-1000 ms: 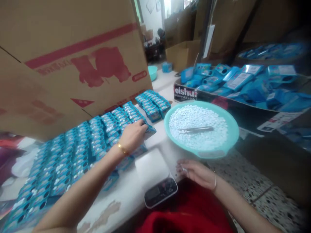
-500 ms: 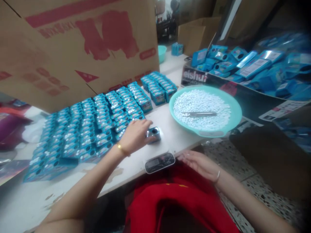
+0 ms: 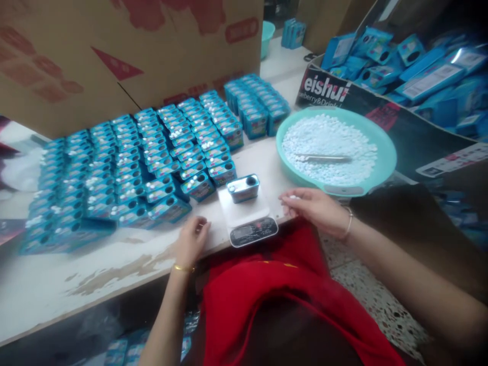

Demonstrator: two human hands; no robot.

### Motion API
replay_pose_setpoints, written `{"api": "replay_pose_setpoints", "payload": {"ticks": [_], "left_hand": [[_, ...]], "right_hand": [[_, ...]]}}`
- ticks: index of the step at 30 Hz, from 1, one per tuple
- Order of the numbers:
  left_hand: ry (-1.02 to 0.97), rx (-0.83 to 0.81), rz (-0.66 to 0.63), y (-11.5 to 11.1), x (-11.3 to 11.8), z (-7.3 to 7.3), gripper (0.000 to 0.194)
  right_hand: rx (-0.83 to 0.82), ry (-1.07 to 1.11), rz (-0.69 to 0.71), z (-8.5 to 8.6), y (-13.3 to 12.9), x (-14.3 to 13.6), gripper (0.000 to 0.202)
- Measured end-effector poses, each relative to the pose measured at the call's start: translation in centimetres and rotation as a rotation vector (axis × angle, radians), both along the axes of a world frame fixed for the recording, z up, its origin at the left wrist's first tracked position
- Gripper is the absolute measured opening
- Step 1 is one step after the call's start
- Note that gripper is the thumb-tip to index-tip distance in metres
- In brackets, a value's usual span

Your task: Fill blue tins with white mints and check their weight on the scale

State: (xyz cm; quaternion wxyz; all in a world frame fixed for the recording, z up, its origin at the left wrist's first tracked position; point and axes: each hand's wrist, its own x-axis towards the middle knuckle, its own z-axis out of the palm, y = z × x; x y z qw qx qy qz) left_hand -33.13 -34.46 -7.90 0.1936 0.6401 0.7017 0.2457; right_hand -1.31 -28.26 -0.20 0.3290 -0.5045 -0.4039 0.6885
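Observation:
A blue box (image 3: 243,188) with a dark round hole and white pellets on top stands on a small scale (image 3: 253,232). My left hand (image 3: 193,239) rests by the table edge left of the scale, its fingers curled with nothing visible in them. Right of the scale, my right hand (image 3: 310,207) pinches a white pellet between its fingertips. Behind that hand is a turquoise basin (image 3: 386,152) of white pellets, with metal tweezers (image 3: 324,158) lying on them. Rows of blue boxes (image 3: 129,168), many topped with pellets, fill the table's left side.
A large cardboard box (image 3: 125,46) stands behind the rows. At the right, a black-sided carton (image 3: 366,109) holds a heap of blue boxes. Farther back are another turquoise bowl (image 3: 267,38) and a few blue boxes (image 3: 293,34).
My left hand has let go of the blue box on the scale and drawn back to the left edge. My right hand has risen beside the scale. The view has shifted down.

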Motion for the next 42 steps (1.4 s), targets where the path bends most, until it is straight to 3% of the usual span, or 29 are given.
{"api": "replay_pose_setpoints", "payload": {"ticks": [4, 9, 12, 16, 20, 23, 28, 32, 35, 38, 40, 42], "left_hand": [[-0.062, 0.002, 0.067, -0.8, 0.5, -1.5, 0.024], [-0.116, 0.072, 0.073, -0.2, 0.9, -1.1, 0.021], [-0.142, 0.150, 0.043, 0.7, 1.3, -0.4, 0.020], [-0.145, 0.205, -0.003, 1.8, 2.0, 0.4, 0.020], [-0.136, 0.208, -0.048, 2.0, 2.1, 0.4, 0.019], [-0.127, 0.185, -0.060, 1.7, 1.9, 0.1, 0.019], [-0.109, 0.156, -0.051, 1.4, 1.6, -0.2, 0.020], [-0.111, 0.196, -0.028, 1.4, 1.7, 0.1, 0.019], [-0.109, 0.298, -0.010, 2.0, 1.9, 1.3, 0.018], [-0.083, 0.412, -0.102, 3.3, 2.3, 3.4, 0.021], [-0.037, 0.452, -0.193, 4.5, 2.6, 5.0, 0.025], [0.032, 0.444, -0.293, 5.8, 3.0, 6.5, 0.029]], "right_hand": [[0.132, -0.067, 0.078, 2.0, 2.3, -1.6, 0.023], [0.246, -0.132, 0.150, 3.3, 4.4, -3.7, 0.012], [0.320, -0.228, 0.197, 3.5, 5.2, -4.8, 0.010], [0.455, -0.509, 0.300, 3.6, 6.1, -6.2, 0.012], [0.634, -0.773, 0.374, 3.6, 6.9, -7.1, 0.013], [0.756, -0.820, 0.413, 3.3, 7.2, -7.3, 0.013], [0.813, -0.751, 0.392, 3.5, 7.0, -7.5, 0.014], [0.928, -0.766, 0.241, 4.0, 8.0, -4.5, 0.016], [0.837, -1.031, 0.176, 3.1, 9.8, 0.3, 0.020], [0.515, -1.342, 0.330, 1.0, 11.1, 4.9, 0.031], [0.374, -1.381, 0.469, -0.4, 11.5, 6.7, 0.035], [0.340, -1.333, 0.558, -1.4, 11.5, 7.4, 0.033]]}}
